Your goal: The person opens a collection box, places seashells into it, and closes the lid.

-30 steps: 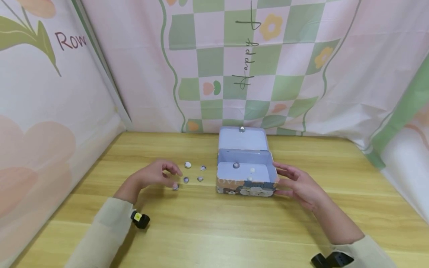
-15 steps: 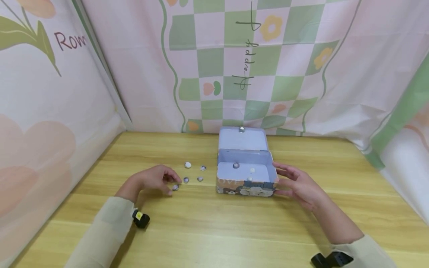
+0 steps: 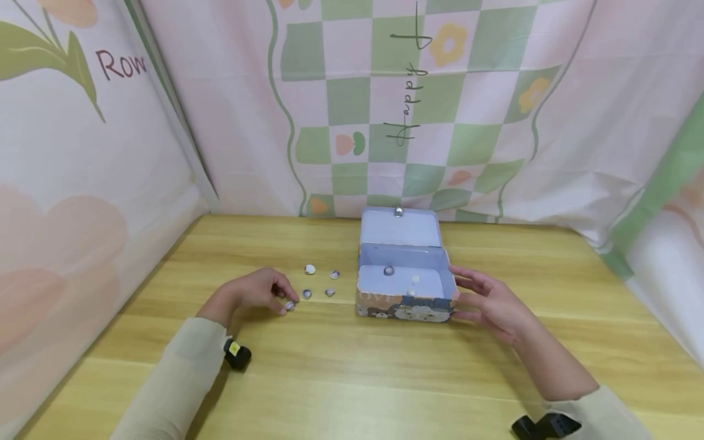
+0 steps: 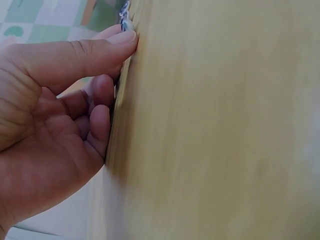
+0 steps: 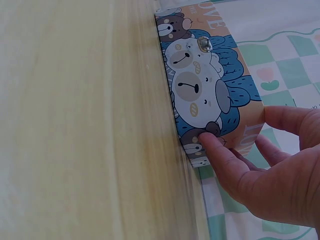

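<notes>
My left hand (image 3: 254,294) is low over the table, left of the box, pinching a small round glassy piece (image 3: 290,305) between thumb and fingertip. In the left wrist view a bit of this glassy piece (image 4: 128,24) shows past the thumb, and the other fingers curl in loosely. An open tin box (image 3: 376,307), pale blue inside with cartoon bears on its front, stands right of the pieces. At its right end my right hand (image 3: 497,308) grips it. The right wrist view has one digit on the front face (image 5: 195,100) and others at the rim and end.
Several similar round pieces (image 3: 310,269) lie between my left hand and the box. One more round piece (image 3: 388,271) is inside the box. The lid (image 3: 399,227) leans back towards the printed cloth (image 3: 341,110) behind the wooden table (image 3: 352,373).
The left thumb and fingertip, earlier apart around the glassy piece, have come together on it. My right hand stays on the box; the head view shifts slightly.
</notes>
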`<move>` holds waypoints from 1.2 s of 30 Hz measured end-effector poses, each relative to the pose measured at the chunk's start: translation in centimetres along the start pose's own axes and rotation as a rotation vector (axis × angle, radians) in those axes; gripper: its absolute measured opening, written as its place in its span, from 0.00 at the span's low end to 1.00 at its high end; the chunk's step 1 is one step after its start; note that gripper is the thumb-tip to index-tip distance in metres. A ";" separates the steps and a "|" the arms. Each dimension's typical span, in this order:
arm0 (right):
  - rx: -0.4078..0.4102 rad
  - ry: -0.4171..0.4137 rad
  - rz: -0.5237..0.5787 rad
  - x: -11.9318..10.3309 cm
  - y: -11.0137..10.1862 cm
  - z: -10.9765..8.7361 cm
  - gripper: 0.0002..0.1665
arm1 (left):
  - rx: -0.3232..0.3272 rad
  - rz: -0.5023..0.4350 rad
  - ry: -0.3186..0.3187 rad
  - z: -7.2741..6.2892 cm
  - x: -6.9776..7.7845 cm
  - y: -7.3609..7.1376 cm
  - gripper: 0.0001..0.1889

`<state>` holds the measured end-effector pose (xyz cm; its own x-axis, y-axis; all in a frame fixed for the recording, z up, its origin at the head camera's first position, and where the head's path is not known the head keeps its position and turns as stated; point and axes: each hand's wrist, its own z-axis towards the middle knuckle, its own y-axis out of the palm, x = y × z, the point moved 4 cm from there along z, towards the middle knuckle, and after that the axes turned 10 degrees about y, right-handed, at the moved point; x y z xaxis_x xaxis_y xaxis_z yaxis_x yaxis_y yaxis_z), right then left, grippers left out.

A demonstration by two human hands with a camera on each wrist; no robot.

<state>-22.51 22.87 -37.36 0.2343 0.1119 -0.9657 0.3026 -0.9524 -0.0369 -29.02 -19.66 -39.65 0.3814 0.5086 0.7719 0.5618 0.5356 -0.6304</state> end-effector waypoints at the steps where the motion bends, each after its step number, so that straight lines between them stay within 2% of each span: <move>1: 0.000 -0.001 0.000 0.0 0.0 0.0 0.41 | 0.001 0.006 0.003 0.0 0.1 0.0 0.14; 5: -0.004 -0.004 -0.006 0.1 0.0 0.1 0.41 | 0.009 0.012 -0.009 -0.2 0.5 -0.1 0.13; 10: -0.002 -0.003 0.002 0.2 0.0 0.0 0.42 | 0.011 -0.034 -0.009 -0.3 1.0 0.0 0.13; 20: 0.000 0.006 0.005 0.2 0.1 0.0 0.41 | 0.006 -0.042 0.098 0.3 2.5 0.1 0.13; 36: 0.008 0.002 0.005 0.2 0.0 -0.1 0.41 | 0.005 -0.054 0.177 2.2 6.5 -1.1 0.15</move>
<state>-22.37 22.94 -37.49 0.2379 0.1081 -0.9653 0.2944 -0.9551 -0.0344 -28.72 -15.45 -34.09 0.4747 0.3525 0.8065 0.5811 0.5627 -0.5880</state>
